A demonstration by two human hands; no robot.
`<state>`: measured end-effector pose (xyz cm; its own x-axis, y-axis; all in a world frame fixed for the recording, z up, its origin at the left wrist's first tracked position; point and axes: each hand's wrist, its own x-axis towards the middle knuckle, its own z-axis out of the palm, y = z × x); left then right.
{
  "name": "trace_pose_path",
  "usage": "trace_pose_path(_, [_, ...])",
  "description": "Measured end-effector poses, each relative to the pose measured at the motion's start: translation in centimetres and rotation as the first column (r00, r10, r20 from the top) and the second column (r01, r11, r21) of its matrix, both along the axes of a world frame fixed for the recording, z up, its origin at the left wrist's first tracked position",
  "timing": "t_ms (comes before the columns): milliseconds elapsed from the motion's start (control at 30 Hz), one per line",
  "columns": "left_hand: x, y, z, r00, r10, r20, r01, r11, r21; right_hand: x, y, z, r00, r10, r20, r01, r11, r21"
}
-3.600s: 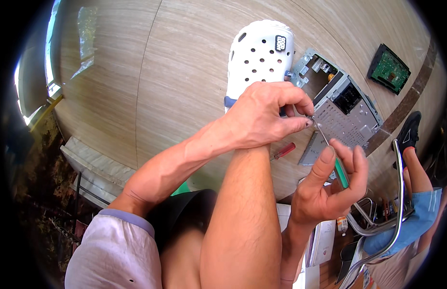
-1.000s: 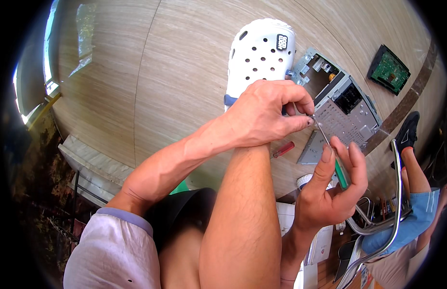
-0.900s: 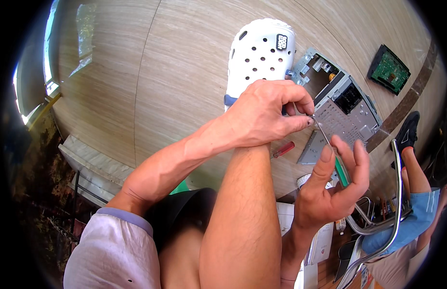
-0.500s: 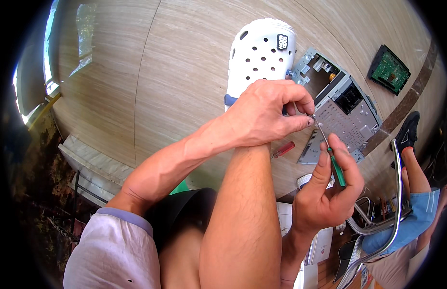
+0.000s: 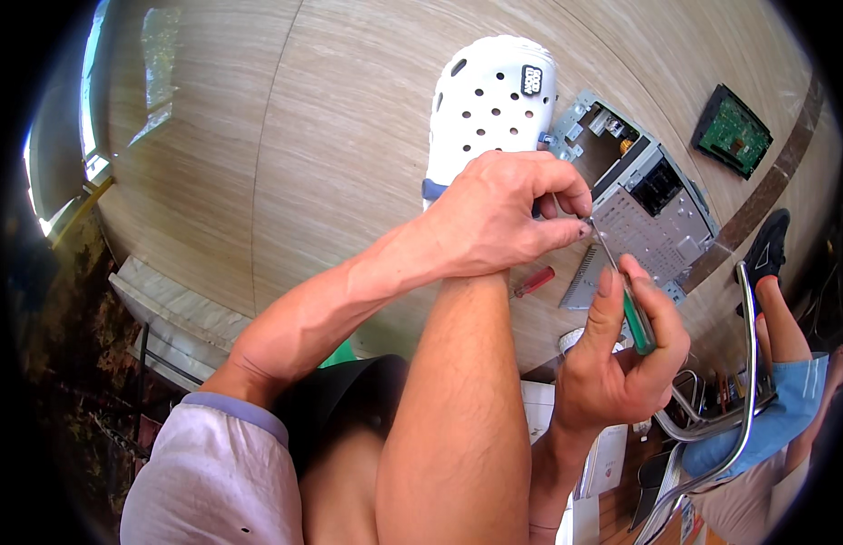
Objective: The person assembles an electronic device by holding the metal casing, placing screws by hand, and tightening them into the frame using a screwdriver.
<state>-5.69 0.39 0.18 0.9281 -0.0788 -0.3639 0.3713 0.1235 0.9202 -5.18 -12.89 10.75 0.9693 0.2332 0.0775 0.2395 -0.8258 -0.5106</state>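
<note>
My left hand (image 5: 503,213), its wrist lying across my raised knee, is closed in a pinch of thumb and fingers. Whatever sits in the pinch is too small to make out. My right hand (image 5: 612,368) grips a green-handled screwdriver (image 5: 638,322) between thumb and fingers. Its thin metal shaft slants up to the left fingertips, where its tip meets the pinch. Just beyond both hands, a grey metal device chassis (image 5: 653,218) with a perforated plate and an open bay lies on the floor. It partly adjoins a white clog (image 5: 490,109) with round holes.
A red-handled screwdriver (image 5: 535,282) lies on the tiled floor (image 5: 349,118) beside my knee. Farther right is a green circuit board (image 5: 735,136) in a black frame. Another person in blue shorts (image 5: 758,422) sits by a metal-framed chair (image 5: 747,363) at the right.
My right thumb and fingers have shifted slightly along the screwdriver handle, which has moved a little. The left hand keeps its place.
</note>
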Motion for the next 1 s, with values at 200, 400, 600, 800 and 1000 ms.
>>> trace_pose_path(200, [0.0,0.1,0.0,1.000,-0.021,0.007,0.021,1.000,0.023,0.1,-1.0,0.1,0.995,0.092,-0.033,-0.094,0.994,-0.063])
trace_pose_path(400, [0.0,0.0,-0.1,1.000,-0.004,0.014,0.004,1.000,0.009,0.2,-0.7,0.0,0.992,0.095,-0.082,-0.090,0.994,0.060])
trace_pose_path(600, [0.0,0.1,0.0,1.000,-0.015,0.009,0.015,0.999,0.029,0.3,-0.6,0.8,0.982,0.124,-0.140,-0.130,0.991,-0.035])
trace_pose_path(800, [-0.1,0.0,-0.1,1.000,-0.009,0.002,0.009,1.000,0.017,0.0,-1.2,0.6,0.986,0.052,-0.161,-0.053,0.999,-0.005])
trace_pose_path(1000, [0.1,0.0,0.1,1.000,-0.017,0.009,0.016,0.999,0.036,0.5,-0.9,0.8,0.988,0.063,-0.138,-0.068,0.997,-0.027])
